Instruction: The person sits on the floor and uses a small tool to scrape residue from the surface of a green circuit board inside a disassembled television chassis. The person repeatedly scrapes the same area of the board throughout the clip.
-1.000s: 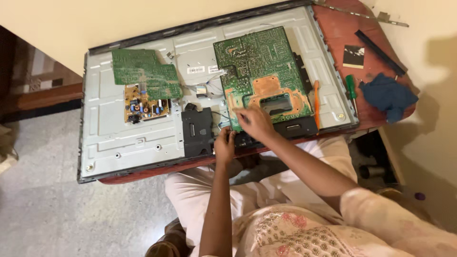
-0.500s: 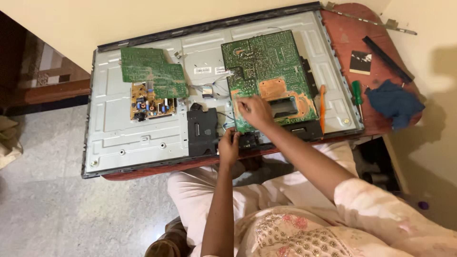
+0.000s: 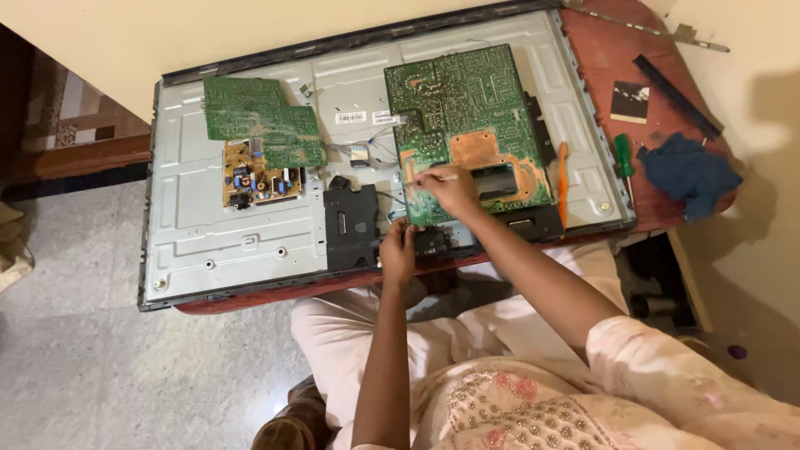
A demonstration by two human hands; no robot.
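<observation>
Seen from the head camera, a reddish-brown table [image 3: 600, 50] stands against a cream wall, with a grey speckled floor to the left. A large grey metal panel [image 3: 192, 225], the opened back of a flat screen, covers most of the tabletop inside a dark frame.

On the panel lie three boards. A big green circuit board [image 3: 467, 100] with an orange patch sits right of the middle. A smaller green board [image 3: 258, 117] lies at the upper left, overlapping a yellowish board [image 3: 254, 179] studded with small parts. A black plastic block [image 3: 350, 225] sits between them near the front edge, with thin wires just above it.

The right hand [image 3: 450, 190] rests on the lower left part of the big green circuit board, fingers curled closed around a thin pale tool [image 3: 437, 177] whose tip points left; what kind of tool it is cannot be told at this size. The left hand [image 3: 398, 248] is at the front edge of the panel, just below the right hand, fingers bent onto a small dark part [image 3: 433, 242] under the big board's lower corner; it seems to be pinching it, though the grip is partly hidden.

An orange-handled tool [image 3: 563, 179] lies along the big board's right edge. On the bare table to the right are a green-handled screwdriver [image 3: 622, 158], a crumpled blue cloth [image 3: 687, 171], a small dark card [image 3: 631, 102] and a long black strip [image 3: 675, 96].
</observation>
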